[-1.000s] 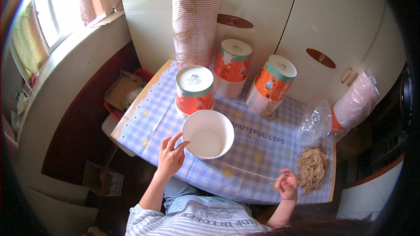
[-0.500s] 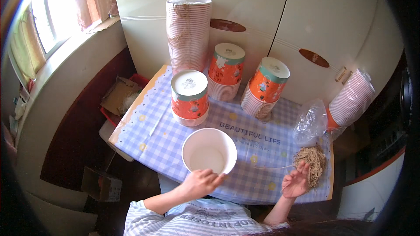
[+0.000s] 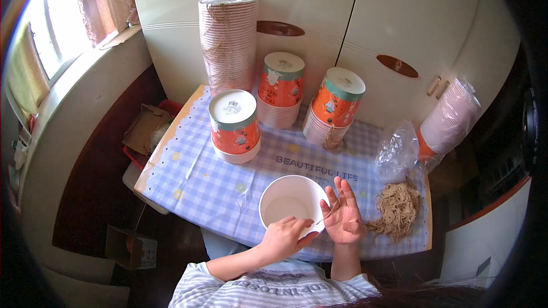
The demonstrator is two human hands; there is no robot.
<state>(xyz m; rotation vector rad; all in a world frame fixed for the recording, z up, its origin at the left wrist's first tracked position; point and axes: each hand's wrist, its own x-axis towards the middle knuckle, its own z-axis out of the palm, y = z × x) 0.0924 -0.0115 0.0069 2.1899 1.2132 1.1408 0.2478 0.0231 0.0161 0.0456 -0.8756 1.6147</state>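
Observation:
A white paper tub stands mouth up at the table's near side, its inside bare. My left hand lies at its near rim, fingers closed there; a short thin strand shows between this hand and the right one. Close by on the right, my right hand is raised beside the tub with fingers spread, palm showing. Whether the strand runs round its fingers is hard to see. A loose heap of tan string sits to the right of that hand.
Upside-down orange printed tubs in stacks stand farther back. A tall wrapped stack rises behind, and another wrapped stack leans at the right by a clear plastic bag. A checked cloth covers the table.
My right hand has moved left from the string heap to the tub, close to my left hand. The tub and left hand sit slightly farther right in view, which has also shifted.

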